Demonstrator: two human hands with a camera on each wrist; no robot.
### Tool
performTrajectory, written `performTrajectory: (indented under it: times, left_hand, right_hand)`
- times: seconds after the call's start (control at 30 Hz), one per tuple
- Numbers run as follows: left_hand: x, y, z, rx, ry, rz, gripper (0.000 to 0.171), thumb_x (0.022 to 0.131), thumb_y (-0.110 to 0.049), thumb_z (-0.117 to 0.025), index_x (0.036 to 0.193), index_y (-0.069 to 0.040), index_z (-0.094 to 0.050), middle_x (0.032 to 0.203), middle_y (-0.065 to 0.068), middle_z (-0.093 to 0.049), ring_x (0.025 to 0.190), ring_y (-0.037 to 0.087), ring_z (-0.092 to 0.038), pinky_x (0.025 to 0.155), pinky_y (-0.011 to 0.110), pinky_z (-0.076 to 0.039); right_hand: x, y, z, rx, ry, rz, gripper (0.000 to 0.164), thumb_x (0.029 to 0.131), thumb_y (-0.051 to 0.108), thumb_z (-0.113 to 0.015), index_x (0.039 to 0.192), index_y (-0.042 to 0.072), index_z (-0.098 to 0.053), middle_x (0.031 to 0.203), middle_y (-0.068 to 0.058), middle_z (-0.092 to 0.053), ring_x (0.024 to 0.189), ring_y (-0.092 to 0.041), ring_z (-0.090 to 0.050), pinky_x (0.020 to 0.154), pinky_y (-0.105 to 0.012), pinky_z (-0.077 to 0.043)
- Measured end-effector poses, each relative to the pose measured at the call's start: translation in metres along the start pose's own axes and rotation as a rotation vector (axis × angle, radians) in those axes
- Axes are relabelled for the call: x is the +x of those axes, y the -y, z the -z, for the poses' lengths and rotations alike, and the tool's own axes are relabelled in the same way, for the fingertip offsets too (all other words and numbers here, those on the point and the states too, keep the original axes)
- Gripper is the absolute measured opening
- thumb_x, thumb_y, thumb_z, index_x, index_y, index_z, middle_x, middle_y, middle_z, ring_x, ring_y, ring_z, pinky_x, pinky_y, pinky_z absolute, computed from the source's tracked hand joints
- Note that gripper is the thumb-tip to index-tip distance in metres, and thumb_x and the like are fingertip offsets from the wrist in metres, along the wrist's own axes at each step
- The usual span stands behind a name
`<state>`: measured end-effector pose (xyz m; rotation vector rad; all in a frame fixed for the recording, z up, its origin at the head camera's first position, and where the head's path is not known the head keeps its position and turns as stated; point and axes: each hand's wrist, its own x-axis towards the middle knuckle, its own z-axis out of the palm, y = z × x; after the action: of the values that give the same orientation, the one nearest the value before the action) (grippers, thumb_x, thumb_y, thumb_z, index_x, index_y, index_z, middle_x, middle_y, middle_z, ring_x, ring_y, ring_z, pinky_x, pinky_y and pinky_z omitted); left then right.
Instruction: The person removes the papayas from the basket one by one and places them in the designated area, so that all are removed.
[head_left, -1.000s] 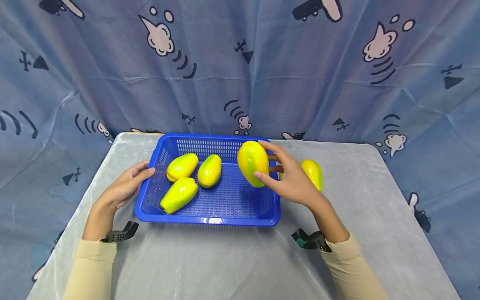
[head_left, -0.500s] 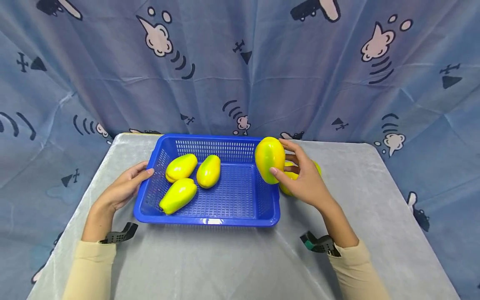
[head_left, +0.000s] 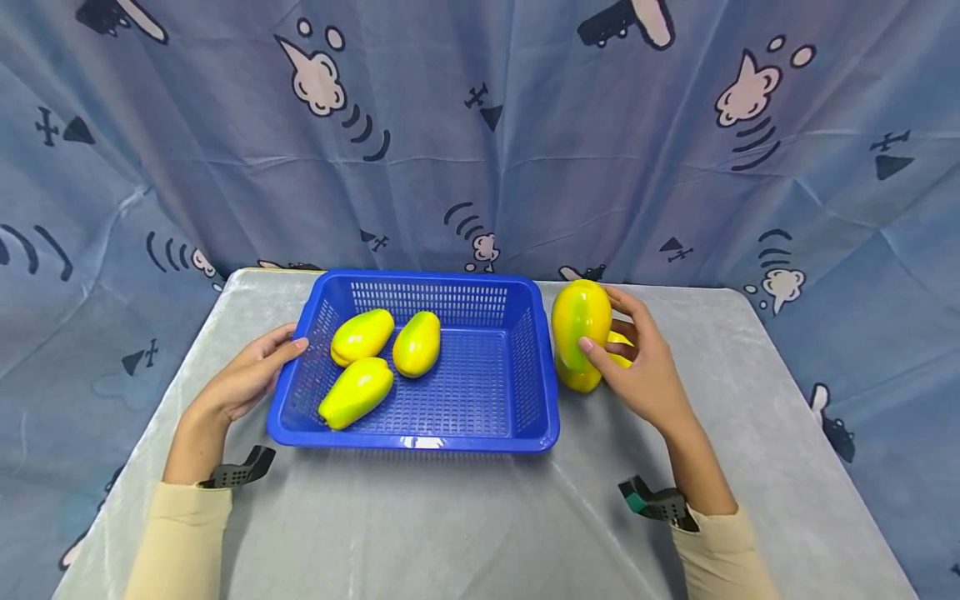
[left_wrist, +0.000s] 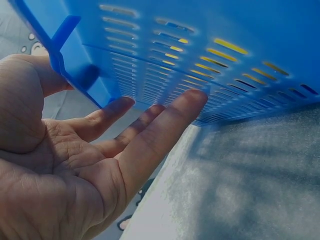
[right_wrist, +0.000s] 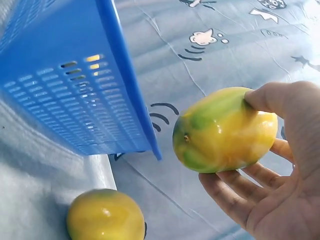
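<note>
My right hand (head_left: 645, 367) grips a glossy yellow-green papaya (head_left: 581, 321), thumb on its near side and fingers behind. It is held up just right of the blue plastic basket (head_left: 427, 443). In the right wrist view the held papaya (right_wrist: 225, 131) has its stem spot facing left. Below it on the table sits another papaya (head_left: 577, 381); one more papaya (head_left: 619, 339) is mostly hidden by my fingers. My left hand (head_left: 251, 371) holds the basket's left rim, thumb on top, with its other fingers (left_wrist: 165, 135) along the outer wall in the left wrist view.
Inside the basket, three papayas lie toward the left: one papaya (head_left: 363, 337) at the back, another papaya (head_left: 357, 392) in front, and a papaya (head_left: 417, 344) nearer the middle. A grey cloth-covered table (head_left: 420, 533) meets a blue patterned curtain (head_left: 420, 167) behind.
My right hand has carried the papaya rightward from over the basket to outside its right rim. The left hand and the basket have stayed in place.
</note>
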<state>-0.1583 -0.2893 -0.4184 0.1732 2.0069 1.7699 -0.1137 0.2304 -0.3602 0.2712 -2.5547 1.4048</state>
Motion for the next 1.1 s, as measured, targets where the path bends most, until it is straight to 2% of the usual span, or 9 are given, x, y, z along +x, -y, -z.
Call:
performTrajectory:
  times: [0.13,0.2,0.27,0.43,0.5,0.63,0.7,0.83,1.1]
  left_hand:
    - [0.000,0.000,0.000,0.001,0.002,0.003,0.067,0.115,-0.032,-0.043,0.164,0.005,-0.017,0.123,-0.009,-0.066,0.105,0.007,-0.072,0.089,0.030,-0.065]
    - [0.001,0.000,-0.001,0.004,0.002,0.004,0.067,0.115,-0.033,-0.043,0.164,0.004,-0.016,0.124,-0.009,-0.066,0.106,0.007,-0.072,0.089,0.030,-0.065]
    - [0.002,0.000,-0.001,0.005,-0.003,0.001,0.068,0.115,-0.033,-0.043,0.164,0.004,-0.016,0.124,-0.009,-0.065,0.106,0.007,-0.072,0.089,0.030,-0.065]
    - [0.008,0.001,-0.003,-0.009,-0.003,-0.003,0.067,0.115,-0.034,-0.044,0.164,0.004,-0.017,0.124,-0.008,-0.066,0.105,0.007,-0.073,0.089,0.030,-0.065]
    - [0.009,0.001,-0.004,-0.016,0.001,-0.002,0.067,0.115,-0.034,-0.044,0.164,0.004,-0.017,0.124,-0.007,-0.066,0.105,0.007,-0.073,0.089,0.030,-0.065]
    - [0.007,0.004,-0.004,-0.022,0.004,0.003,0.067,0.115,-0.032,-0.043,0.164,0.004,-0.016,0.123,-0.008,-0.067,0.104,0.008,-0.074,0.089,0.030,-0.066]
    - [0.005,0.006,-0.003,-0.027,0.004,0.005,0.066,0.115,-0.031,-0.043,0.164,0.005,-0.016,0.123,-0.008,-0.067,0.104,0.008,-0.074,0.088,0.030,-0.066]
    - [0.002,0.005,-0.002,-0.041,0.007,0.002,0.065,0.115,-0.030,-0.044,0.164,0.005,-0.016,0.122,-0.008,-0.068,0.103,0.009,-0.074,0.087,0.031,-0.066]
    - [0.001,0.001,0.000,-0.031,0.006,-0.002,0.065,0.115,-0.030,-0.044,0.163,0.005,-0.016,0.123,-0.009,-0.068,0.104,0.008,-0.073,0.088,0.030,-0.066]
  right_hand:
    - [-0.004,-0.005,0.004,0.011,-0.026,-0.027,0.072,0.100,0.018,-0.074,0.162,0.026,-0.038,0.157,-0.011,-0.048,0.126,-0.009,-0.059,0.092,-0.006,-0.053]
    - [-0.005,-0.007,0.007,0.009,-0.037,-0.032,0.072,0.100,0.018,-0.074,0.162,0.025,-0.038,0.157,-0.012,-0.048,0.124,-0.004,-0.058,0.091,-0.005,-0.053]
    - [-0.004,-0.010,0.010,-0.010,-0.049,-0.029,0.072,0.100,0.018,-0.074,0.162,0.024,-0.038,0.158,-0.012,-0.048,0.124,-0.007,-0.059,0.091,-0.005,-0.053]
    - [0.000,-0.019,0.018,-0.078,-0.073,-0.034,0.072,0.100,0.022,-0.074,0.163,0.023,-0.038,0.160,-0.013,-0.047,0.127,-0.027,-0.059,0.090,-0.001,-0.049]
    - [0.000,-0.024,0.023,-0.088,-0.073,-0.043,0.073,0.100,0.022,-0.074,0.163,0.022,-0.037,0.160,-0.014,-0.047,0.127,-0.024,-0.059,0.090,0.000,-0.049]
    - [0.000,-0.034,0.033,-0.080,-0.077,-0.070,0.074,0.101,0.021,-0.074,0.164,0.021,-0.035,0.159,-0.017,-0.047,0.121,0.000,-0.056,0.089,0.000,-0.049]
    - [-0.001,-0.038,0.039,-0.066,-0.090,-0.093,0.073,0.101,0.022,-0.073,0.163,0.021,-0.036,0.158,-0.018,-0.047,0.117,0.007,-0.054,0.088,-0.001,-0.050]
    - [-0.003,-0.048,0.049,-0.057,-0.127,-0.141,0.069,0.102,0.023,-0.073,0.162,0.024,-0.039,0.157,-0.017,-0.048,0.115,0.009,-0.055,0.086,-0.001,-0.051]
    - [-0.001,-0.063,0.060,-0.084,-0.159,-0.180,0.067,0.102,0.027,-0.072,0.162,0.027,-0.040,0.157,-0.017,-0.049,0.113,0.009,-0.055,0.084,-0.001,-0.050]
